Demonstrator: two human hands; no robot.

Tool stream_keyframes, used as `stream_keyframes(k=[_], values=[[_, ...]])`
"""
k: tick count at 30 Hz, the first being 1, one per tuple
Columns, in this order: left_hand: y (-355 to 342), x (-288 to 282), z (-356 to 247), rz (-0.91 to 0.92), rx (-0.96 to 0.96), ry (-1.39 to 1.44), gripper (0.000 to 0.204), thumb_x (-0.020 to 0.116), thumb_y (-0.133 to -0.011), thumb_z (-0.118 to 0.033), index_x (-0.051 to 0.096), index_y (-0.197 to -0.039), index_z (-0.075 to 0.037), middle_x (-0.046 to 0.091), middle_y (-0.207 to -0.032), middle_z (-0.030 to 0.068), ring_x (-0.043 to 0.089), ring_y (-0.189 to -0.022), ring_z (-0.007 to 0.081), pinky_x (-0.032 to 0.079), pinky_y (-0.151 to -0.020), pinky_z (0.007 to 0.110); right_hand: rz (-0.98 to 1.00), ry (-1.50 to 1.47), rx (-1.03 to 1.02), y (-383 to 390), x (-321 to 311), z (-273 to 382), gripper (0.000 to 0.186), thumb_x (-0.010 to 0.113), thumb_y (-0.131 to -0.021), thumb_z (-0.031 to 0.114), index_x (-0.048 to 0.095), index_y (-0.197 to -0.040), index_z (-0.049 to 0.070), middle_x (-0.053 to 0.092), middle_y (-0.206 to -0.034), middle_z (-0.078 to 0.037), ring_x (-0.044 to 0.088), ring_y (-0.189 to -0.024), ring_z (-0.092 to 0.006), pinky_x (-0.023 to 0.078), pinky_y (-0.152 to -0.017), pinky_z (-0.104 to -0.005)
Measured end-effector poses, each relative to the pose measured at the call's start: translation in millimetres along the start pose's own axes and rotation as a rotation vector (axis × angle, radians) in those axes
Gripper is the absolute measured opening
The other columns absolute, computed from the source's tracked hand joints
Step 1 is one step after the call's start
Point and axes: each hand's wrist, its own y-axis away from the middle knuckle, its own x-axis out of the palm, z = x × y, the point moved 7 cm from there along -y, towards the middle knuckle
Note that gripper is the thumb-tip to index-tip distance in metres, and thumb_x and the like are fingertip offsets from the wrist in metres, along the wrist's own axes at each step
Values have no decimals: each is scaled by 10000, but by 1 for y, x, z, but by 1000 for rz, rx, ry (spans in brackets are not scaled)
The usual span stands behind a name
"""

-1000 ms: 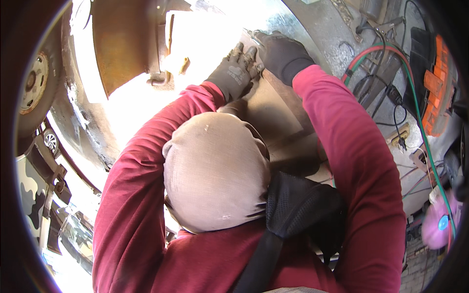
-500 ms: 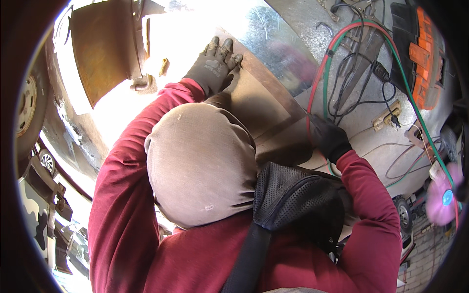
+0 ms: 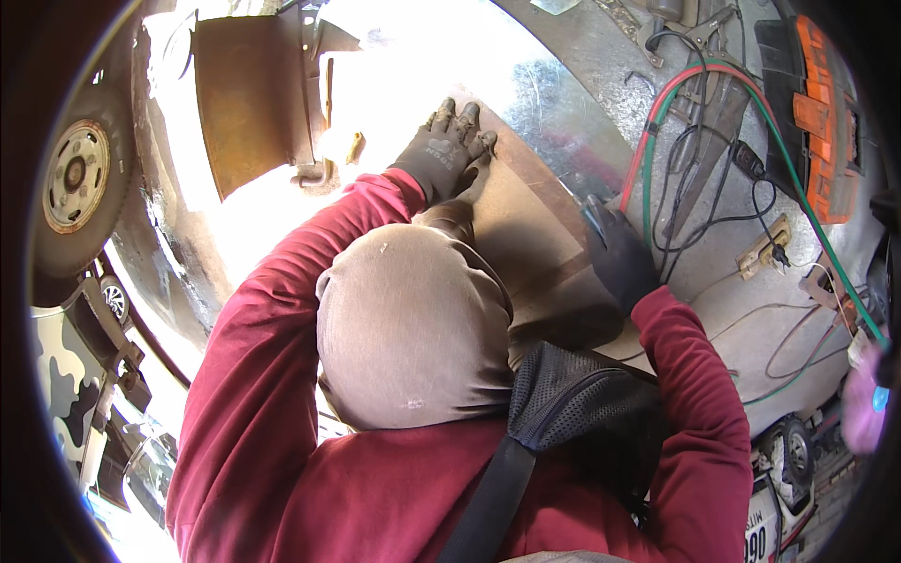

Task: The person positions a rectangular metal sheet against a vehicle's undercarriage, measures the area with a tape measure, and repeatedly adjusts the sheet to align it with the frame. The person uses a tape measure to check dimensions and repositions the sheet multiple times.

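My left hand (image 3: pixel 443 152), in a dark grey glove, lies with spread fingers on a long brown strip (image 3: pixel 530 174). The strip runs along a shiny metal sheet (image 3: pixel 563 117), whose left part is washed out by glare. At the strip's near end, my right hand (image 3: pixel 619 258) in a black glove is closed around a slim grey-teal tool (image 3: pixel 593 218). What kind of tool it is I cannot make out. A rounded bulge in beige cloth (image 3: pixel 413 324) hides part of the work surface in front of my chest.
Red and green hoses (image 3: pixel 649 141) and black cables (image 3: pixel 690 225) lie right of the sheet. An orange and black case (image 3: pixel 821 122) stands beyond them. A curved rusty panel (image 3: pixel 251 103) and a wheel (image 3: pixel 80 178) are at left. A black mesh bag (image 3: pixel 582 403) hangs across me.
The whole view has shifted, so the scene sits further right and lower. Against the sheet, my right hand has moved up and leftward with the tool. My left hand stays on the strip.
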Motion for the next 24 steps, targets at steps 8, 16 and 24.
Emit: stream_keyframes(k=[8,16,24], values=[[2,1,1,-43,-4,2,684,592,-1056,-439,388,-1690,-281,237,-1780,211,259,-1600,535,366,-1260,576,-44,119,-56,-33,-16,22,509,575,-1031,239,550,-1506,57,645,-1284,-235,654,-1192,-445,540,-1032,-531],[-1,-2,22,-220,15,109,696,675,-1011,-347,427,-1644,-198,348,-1718,223,351,-1571,440,348,-1282,524,-13,125,244,20,21,-25,414,624,-968,209,621,-1326,2,649,-1236,-273,636,-1180,-483,510,-1026,-546],[-13,-20,81,-540,99,212,635,773,-943,-250,549,-1510,-71,571,-1467,221,530,-1372,434,417,-1195,537,-6,-146,398,38,57,-44,440,584,-903,128,623,-1307,-41,629,-1296,-307,630,-1210,-489,515,-1046,-530]])
